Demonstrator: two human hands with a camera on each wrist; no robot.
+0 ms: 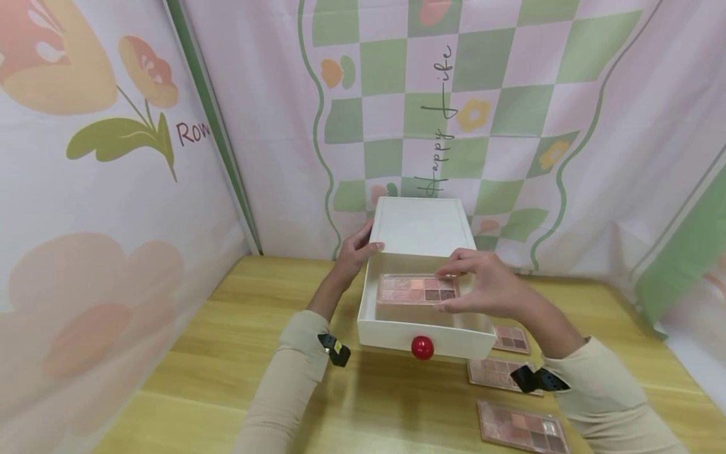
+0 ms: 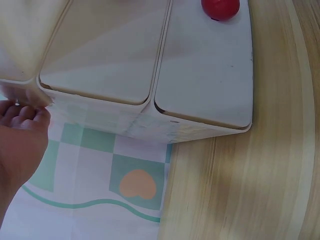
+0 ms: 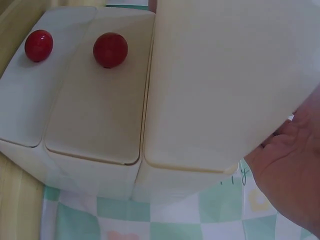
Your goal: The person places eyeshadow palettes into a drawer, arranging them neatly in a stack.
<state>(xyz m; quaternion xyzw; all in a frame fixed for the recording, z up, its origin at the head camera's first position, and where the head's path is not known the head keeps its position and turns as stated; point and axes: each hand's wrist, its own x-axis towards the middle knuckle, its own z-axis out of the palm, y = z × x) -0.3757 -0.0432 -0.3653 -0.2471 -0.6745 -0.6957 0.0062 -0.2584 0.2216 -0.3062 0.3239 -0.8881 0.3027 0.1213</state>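
A white drawer cabinet (image 1: 422, 224) stands on the table, its top drawer (image 1: 391, 331) pulled out by a round red knob's length and more toward me. Over the drawer's inside, my right hand (image 1: 492, 287) pinches an eyeshadow palette (image 1: 416, 290) by its right end, thumb below and fingers above. The palette has a clear rim and pink to brown pans; whether it touches the drawer floor I cannot tell. My left hand (image 1: 357, 249) grips the cabinet's upper left side, thumb at the top front edge. In the right wrist view the drawer hides the palette.
Three more palettes lie in a column on the table at the right: a far one (image 1: 513, 339), a middle one (image 1: 492, 373) and a near one (image 1: 518, 429). Two lower drawers with red knobs (image 3: 110, 50) are closed. A patterned curtain (image 1: 386, 113) hangs behind the cabinet.
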